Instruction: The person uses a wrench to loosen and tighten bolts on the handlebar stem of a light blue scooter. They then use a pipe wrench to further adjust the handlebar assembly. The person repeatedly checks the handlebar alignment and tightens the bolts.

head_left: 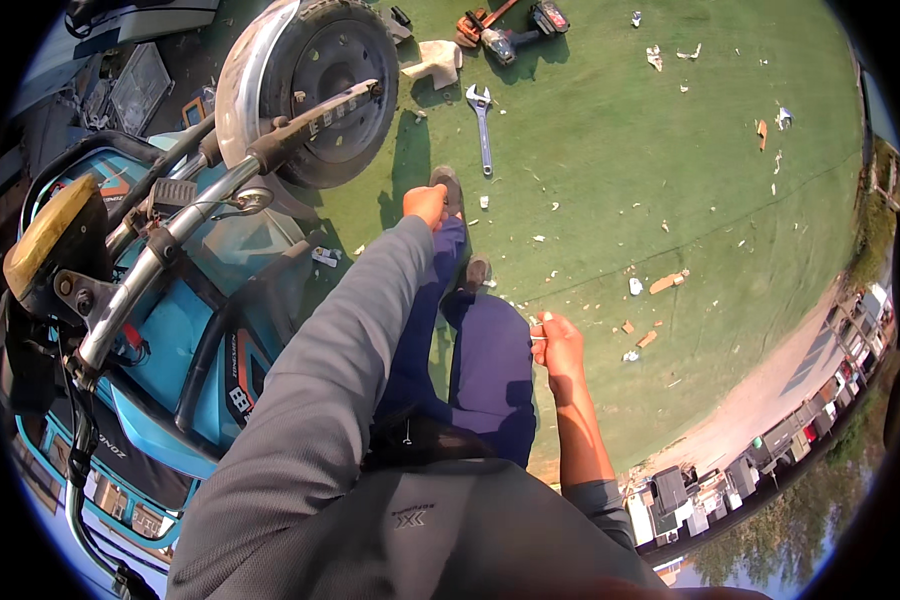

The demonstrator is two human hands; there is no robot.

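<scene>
My left hand [426,206] is closed in a fist over my left shoe, to the right of a blue vehicle's front wheel [342,60]. Whatever it may hold is hidden. Beside my right knee, my right hand [560,346] has its fingers bent and pressed together at the tips. Something small and pale may be between them, too small to name. An adjustable wrench [484,135] lies on the green ground beyond my feet, touched by neither hand. The wheel sits in a metal fork [310,122] that runs back toward the handlebar.
The blue vehicle body [180,350] with black bars fills the left side, its headlight [55,240] jutting out. Power tools [510,35] and a beige piece [435,63] lie at the top. Scraps such as an orange-brown strip [668,282] dot the green ground [710,200].
</scene>
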